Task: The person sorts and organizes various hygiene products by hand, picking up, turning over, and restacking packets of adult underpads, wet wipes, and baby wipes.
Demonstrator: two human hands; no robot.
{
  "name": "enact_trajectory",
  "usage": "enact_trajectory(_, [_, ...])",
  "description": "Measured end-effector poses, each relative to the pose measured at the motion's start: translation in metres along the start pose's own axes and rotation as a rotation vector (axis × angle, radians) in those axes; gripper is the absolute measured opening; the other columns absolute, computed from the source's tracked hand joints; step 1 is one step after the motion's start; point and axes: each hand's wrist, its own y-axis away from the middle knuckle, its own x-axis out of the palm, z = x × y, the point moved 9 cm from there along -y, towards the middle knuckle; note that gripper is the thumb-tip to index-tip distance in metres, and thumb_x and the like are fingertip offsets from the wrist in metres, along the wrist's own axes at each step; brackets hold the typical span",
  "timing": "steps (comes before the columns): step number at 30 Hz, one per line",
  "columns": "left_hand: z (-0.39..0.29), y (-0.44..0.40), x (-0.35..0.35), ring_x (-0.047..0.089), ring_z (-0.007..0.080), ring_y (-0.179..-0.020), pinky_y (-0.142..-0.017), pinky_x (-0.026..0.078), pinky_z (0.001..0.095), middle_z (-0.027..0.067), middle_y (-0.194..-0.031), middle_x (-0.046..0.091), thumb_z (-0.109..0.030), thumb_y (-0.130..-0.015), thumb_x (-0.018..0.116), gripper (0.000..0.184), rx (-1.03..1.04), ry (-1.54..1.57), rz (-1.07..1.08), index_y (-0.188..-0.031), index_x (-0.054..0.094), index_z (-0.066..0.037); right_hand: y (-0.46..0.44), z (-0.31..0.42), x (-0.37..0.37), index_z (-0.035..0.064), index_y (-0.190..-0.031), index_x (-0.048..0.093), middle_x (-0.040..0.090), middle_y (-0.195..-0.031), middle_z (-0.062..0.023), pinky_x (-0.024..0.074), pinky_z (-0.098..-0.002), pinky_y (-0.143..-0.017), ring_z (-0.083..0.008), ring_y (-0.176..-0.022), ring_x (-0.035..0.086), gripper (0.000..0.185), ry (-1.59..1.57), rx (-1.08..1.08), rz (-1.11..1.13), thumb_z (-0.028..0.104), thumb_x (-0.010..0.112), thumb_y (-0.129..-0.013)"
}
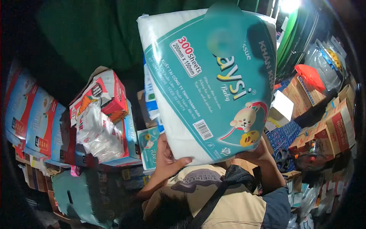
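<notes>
A large white and teal pack of tissues fills the middle of the view, tilted, with its printed front facing the camera. My left hand grips its lower left corner, thumb lying across the bottom edge. Around the lower right corner is my right hand, its fingers mostly hidden behind the pack. A second teal and white package shows just left of my left hand. Blue and white packaging peeks out behind the pack's left edge.
Blue and red boxes stand at the left, beside an open red and white box with clear plastic packets. A green bin sits lower left. Cardboard cartons and bagged goods crowd the right. Dark green fabric hangs behind.
</notes>
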Motion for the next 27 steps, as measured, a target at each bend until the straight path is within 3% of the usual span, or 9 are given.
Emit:
enact_trajectory(5, [0.015, -0.020, 0.035, 0.051, 0.0236, -0.116, -0.097, 0.042, 0.0383, 0.0138, -0.128, 0.048, -0.017, -0.067, 0.082, 0.096, 0.008, 0.038, 0.076, -0.138, 0.019, -0.004, 0.007, 0.002, -0.041, 0.0027, -0.129, 0.040, 0.053, -0.122, -0.0087, 0.0444, -0.0344, -0.095, -0.0179, -0.114, 0.051, 0.068, 0.130, 0.024, -0.049, -0.004, 0.074, -0.072])
enact_trajectory(7, [0.015, -0.027, 0.054, 0.048, 0.0222, -0.117, -0.096, 0.042, 0.0373, 0.0128, -0.126, 0.046, 0.000, -0.073, 0.072, 0.074, 0.089, 0.077, 0.185, -0.131, 0.026, -0.006, 0.011, 0.003, -0.055, 0.0029, -0.129, 0.040, 0.053, -0.122, -0.0085, 0.0442, -0.0345, -0.095, -0.0180, -0.114, 0.051, 0.067, 0.123, 0.018, -0.070, -0.005, 0.074, -0.072])
enact_trajectory(15, [0.050, -0.058, 0.102, 0.049, 0.0215, -0.116, -0.097, 0.039, 0.0353, 0.0129, -0.124, 0.047, -0.002, -0.077, 0.068, 0.070, 0.048, 0.053, 0.245, -0.132, 0.025, -0.004, 0.031, 0.012, -0.108, 0.0022, -0.133, 0.034, 0.049, -0.125, -0.0091, 0.0462, -0.0350, -0.093, -0.0171, -0.113, 0.050, 0.071, -0.116, -0.014, -0.164, -0.009, 0.070, -0.073])
enact_trajectory(19, [0.071, -0.075, 0.122, 0.049, 0.0205, -0.114, -0.096, 0.039, 0.0343, 0.0127, -0.122, 0.050, -0.004, -0.080, 0.066, 0.064, -0.008, -0.029, 0.237, -0.132, 0.029, -0.002, 0.035, 0.011, -0.137, 0.0026, -0.134, 0.032, 0.048, -0.125, -0.0086, 0.0438, -0.0349, -0.095, -0.0166, -0.114, 0.048, 0.071, -0.044, 0.027, -0.218, -0.010, 0.067, -0.074])
enact_trajectory(27, [0.114, -0.121, 0.148, 0.049, 0.0200, -0.115, -0.098, 0.037, 0.0331, 0.0125, -0.125, 0.053, -0.007, -0.084, 0.061, 0.055, -0.087, 0.001, 0.174, -0.132, 0.037, 0.000, 0.020, -0.010, -0.208, 0.0017, -0.135, 0.032, 0.048, -0.124, -0.0060, 0.0380, -0.0318, -0.098, -0.0157, -0.115, 0.046, 0.066, -0.017, -0.003, -0.282, -0.001, 0.067, -0.079])
